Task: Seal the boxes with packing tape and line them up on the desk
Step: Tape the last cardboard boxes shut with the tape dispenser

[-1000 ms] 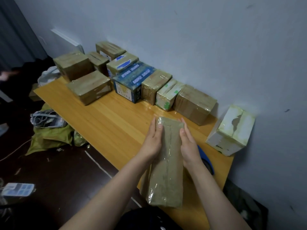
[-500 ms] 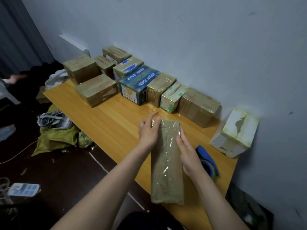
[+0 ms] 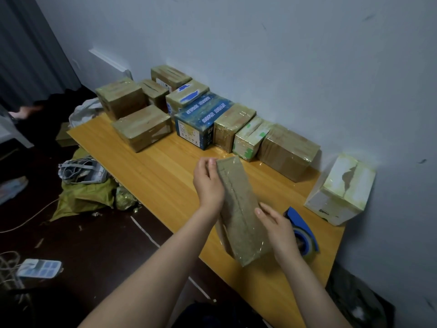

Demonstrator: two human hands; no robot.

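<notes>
I have a long, narrow tape-wrapped box (image 3: 238, 209) in both hands above the wooden desk (image 3: 151, 178), near its front edge. Its long axis runs from about 11 o'clock at the far end to 5 o'clock at the near end, and it is tipped so that one broad face and one narrow side both show; the near end sits at or just above the desk, and I cannot tell whether it touches.

My left hand (image 3: 209, 183) is at the far end, on the box's left side, fingers curled narrow with the fingertips (image 3: 212, 162) pinching the top left corner. My right hand (image 3: 276, 223) lies on the right side lower down, fingers fairly straight and close together, flat against the box's edge, its fingertips (image 3: 259, 211) pointing toward 10 o'clock. So the box lies between the hands, left hand high, right hand low.

At 3 o'clock from my right hand, partly hidden behind it, a blue tape dispenser (image 3: 303, 229) lies on the desk. A white box (image 3: 343, 189) stands tilted by the wall at 2 o'clock. From 12 round to 10 o'clock a row of taped boxes (image 3: 287, 147) runs along the wall, a blue printed box (image 3: 201, 119) among them, with more brown boxes (image 3: 142, 126) grouped at the far end.
</notes>
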